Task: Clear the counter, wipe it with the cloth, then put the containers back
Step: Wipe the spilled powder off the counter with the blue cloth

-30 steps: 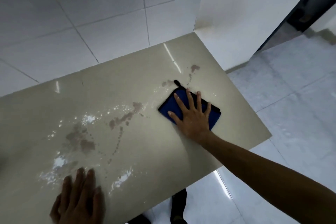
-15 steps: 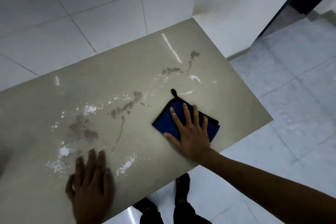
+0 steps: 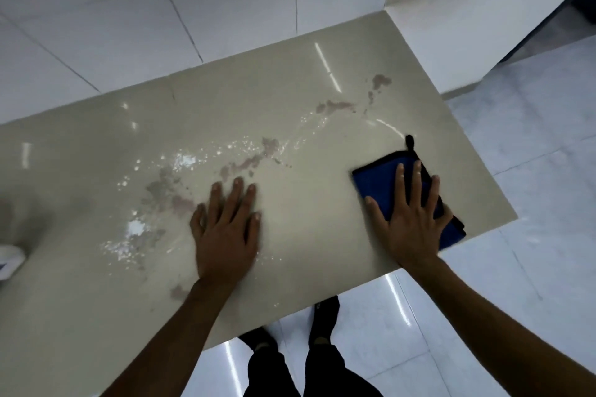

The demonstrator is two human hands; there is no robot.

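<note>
Head view looks down on a glossy beige tabletop [image 3: 290,100] set into a corner of white tiled wall [image 3: 161,10], with pale floor tiles [image 3: 532,171] beyond its right and near edges. No containers stand on the part of it in view, so clearing looks done and wiping is the step in hand. Brownish stains [image 3: 245,164] and white powdery specks [image 3: 135,226] run in a band from the far right toward the near left, mostly unwiped.

Left hand [image 3: 227,229] lies flat on the bare surface beside the spill, fingers [image 3: 237,193] nearly together, holding nothing; it looks like a brace. Right hand [image 3: 409,222] presses palm-down on a folded blue cloth [image 3: 380,184] close to the near right edge, its fingers spread over the fabric rather than gripping it.

That cloth looks soft, light and limp, probably microfibre, with a dark bound edge and a small hanging loop [image 3: 409,142]. It should bunch or unfold if dragged by a corner, so flat pressure across the fold suits it best. On so polished a surface it may slide easily, and powder may smear where it meets the wet marks.
</note>
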